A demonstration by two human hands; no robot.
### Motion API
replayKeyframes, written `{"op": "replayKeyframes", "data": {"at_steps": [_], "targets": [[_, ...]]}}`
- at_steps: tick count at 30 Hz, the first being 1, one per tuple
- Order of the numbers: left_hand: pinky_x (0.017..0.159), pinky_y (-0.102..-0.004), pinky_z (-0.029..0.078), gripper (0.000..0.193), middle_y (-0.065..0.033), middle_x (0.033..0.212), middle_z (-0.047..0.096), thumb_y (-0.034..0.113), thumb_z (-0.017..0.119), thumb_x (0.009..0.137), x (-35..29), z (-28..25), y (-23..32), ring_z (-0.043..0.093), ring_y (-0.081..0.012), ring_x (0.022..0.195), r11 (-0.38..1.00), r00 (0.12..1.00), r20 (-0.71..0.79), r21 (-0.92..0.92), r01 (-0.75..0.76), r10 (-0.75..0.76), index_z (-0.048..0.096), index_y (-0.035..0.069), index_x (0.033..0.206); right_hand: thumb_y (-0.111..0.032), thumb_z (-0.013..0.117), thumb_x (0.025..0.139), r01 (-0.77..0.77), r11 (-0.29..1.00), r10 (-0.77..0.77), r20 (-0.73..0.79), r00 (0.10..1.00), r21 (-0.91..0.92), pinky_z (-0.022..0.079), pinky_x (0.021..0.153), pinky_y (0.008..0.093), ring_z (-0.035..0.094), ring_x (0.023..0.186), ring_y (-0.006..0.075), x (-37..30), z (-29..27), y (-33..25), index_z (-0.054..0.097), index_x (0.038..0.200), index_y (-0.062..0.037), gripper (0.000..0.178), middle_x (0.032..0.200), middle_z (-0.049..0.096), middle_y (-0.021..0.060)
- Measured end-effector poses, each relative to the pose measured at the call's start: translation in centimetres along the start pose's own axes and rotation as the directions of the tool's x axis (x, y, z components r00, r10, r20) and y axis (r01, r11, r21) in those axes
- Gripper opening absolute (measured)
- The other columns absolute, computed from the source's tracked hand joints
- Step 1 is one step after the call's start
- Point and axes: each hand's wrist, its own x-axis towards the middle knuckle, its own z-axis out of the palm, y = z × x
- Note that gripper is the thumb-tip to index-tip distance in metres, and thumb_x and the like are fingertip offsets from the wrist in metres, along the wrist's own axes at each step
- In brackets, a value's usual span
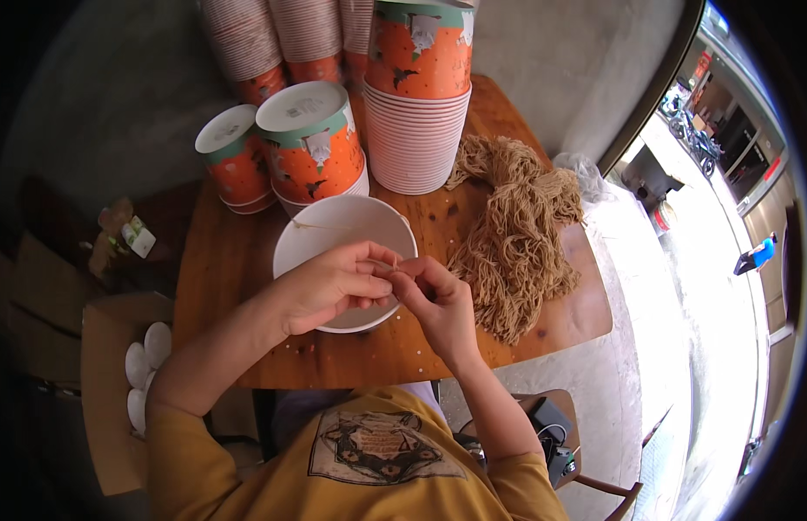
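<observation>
My left hand (338,282) and my right hand (434,300) meet over a white paper tub (301,245) on the wooden table. Thumbs and fingertips of both are pinched together, almost touching. Whatever small thing lies between them is too small to make out. A thin tan string (312,227) lies across the tub's far inner side. Right of my right hand is a large bundle of tan looped cord (520,243), spread on the tabletop.
Behind the tub stand two upturned orange-and-green paper buckets (312,148) and a tall nested stack (418,130). More stacks (308,35) lean by the wall. A cardboard box (117,365) with white round pieces sits low at left. A chair (568,425) holds dark items at right.
</observation>
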Motion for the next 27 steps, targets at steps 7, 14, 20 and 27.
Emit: {"op": "replayKeyframes", "data": {"at_steps": [7, 14, 20, 27], "targets": [[0.071, -0.0195, 0.042, 0.016, 0.0007, 0.094, 0.061, 0.015, 0.063, 0.093, 0.7, 0.2, -0.9, 0.052, -0.0063, 0.080, 1.000, 0.998, 0.067, 0.024, -0.015, 0.014, 0.061, 0.004, 0.105, -0.019, 0.062, 0.094, -0.288, 0.900, 0.274, 0.087, 0.958, 0.327, 0.033, 0.050, 0.0182, 0.043, 0.056, 0.0008, 1.0, -1.2, -1.7, 0.065, 0.090, -0.0110, 0.009, 0.073, 0.058, -0.0070], [0.069, -0.0199, 0.043, 0.013, 0.0010, 0.089, 0.060, 0.017, 0.063, 0.093, 0.5, 0.7, -0.7, 0.053, -0.0064, 0.077, 0.997, 0.999, 0.016, 0.069, -0.044, 0.043, 0.060, 0.006, 0.098, -0.018, 0.059, 0.096, -0.296, 0.829, 0.246, 0.167, 0.955, 0.474, 0.033, 0.052, 0.0188, 0.041, 0.058, 0.0007, 2.0, -3.3, -1.7, 0.063, 0.101, -0.0119, 0.009, 0.071, 0.049, -0.0090], [0.069, -0.0200, 0.043, 0.012, 0.0007, 0.086, 0.060, 0.016, 0.063, 0.093, 0.8, 1.3, -0.7, 0.053, -0.0055, 0.078, 0.980, 0.992, -0.015, 0.157, -0.120, 0.123, 0.061, 0.006, 0.098, -0.004, 0.054, 0.095, 0.012, 0.996, -0.049, 0.425, 0.904, 0.091, 0.042, 0.069, 0.0207, 0.047, 0.076, 0.0034, 2.9, -5.8, -5.2, 0.057, 0.108, -0.0047, 0.014, 0.086, 0.054, -0.0025], [0.075, -0.0213, 0.045, 0.018, 0.0013, 0.087, 0.061, 0.015, 0.061, 0.095, 2.0, 2.5, -1.5, 0.055, -0.0052, 0.081, 0.842, 0.915, 0.032, 0.380, -0.382, 0.401, 0.064, 0.001, 0.107, -0.002, 0.056, 0.094, 0.015, 0.986, 0.079, 0.541, 0.837, -0.167, 0.046, 0.077, 0.0235, 0.053, 0.088, 0.0053, 5.5, -4.5, -7.1, 0.057, 0.107, -0.0037, 0.012, 0.095, 0.058, -0.0018]]}}
